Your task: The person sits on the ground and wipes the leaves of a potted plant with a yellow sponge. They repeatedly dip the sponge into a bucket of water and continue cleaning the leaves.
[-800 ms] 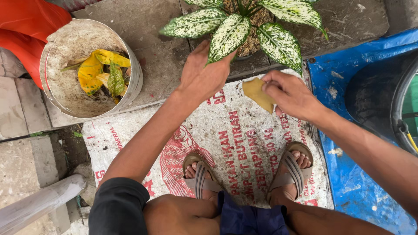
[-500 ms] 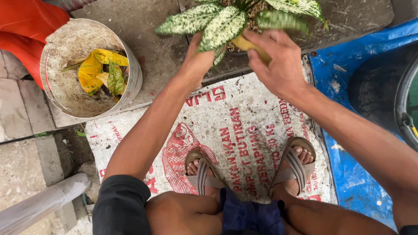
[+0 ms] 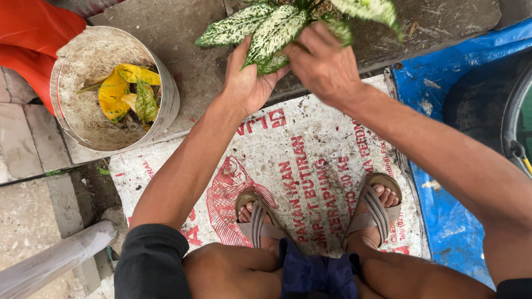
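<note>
Both hands work in a spotted green-and-white plant (image 3: 277,27) at the far edge of the printed feed sack (image 3: 310,166) on the ground. The left hand (image 3: 246,83) cups its lower leaves with a loose, spread grip. The right hand (image 3: 324,63) reaches in from above; its grip is hidden by foliage. A white bucket (image 3: 72,94) holding yellow leaves (image 3: 119,91) stands off the sack's far left corner.

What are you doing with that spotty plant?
A person squats on a printed white sack in sandals, both hands in a plant with green-and-white speckled leaves. The left hand cups the leaves from below; the right hand reaches in from above. Beside them, a worn white bucket holds yellow and green leaves.
</note>
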